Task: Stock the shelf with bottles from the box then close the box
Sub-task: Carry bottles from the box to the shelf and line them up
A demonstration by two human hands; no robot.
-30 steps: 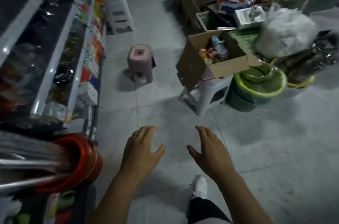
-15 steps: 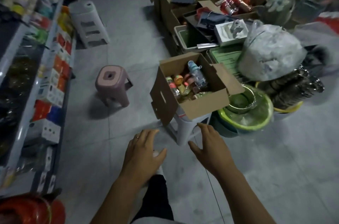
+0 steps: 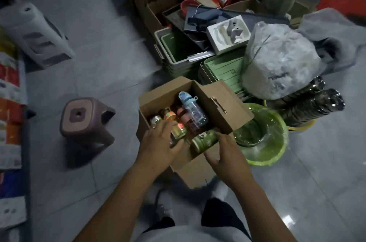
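A pink stool [image 3: 85, 119] is seen at centre left, a green basin [image 3: 277, 152] just right of the open box [image 3: 198, 170] at centre. Coloured bottles [image 3: 193, 111] are packed inside. The left hand [image 3: 158, 140] is spread loosely over them, gripping nothing; a green bottle [image 3: 206, 138] is touched by the open right hand [image 3: 225, 154].

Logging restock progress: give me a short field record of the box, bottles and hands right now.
box: cardboard, flaps open
contents: several bottles, including a blue-capped bottle and a green bottle on its side
left hand: open, spread over the bottles
right hand: open, fingertips at the green bottle
nearby: pink stool, green basin
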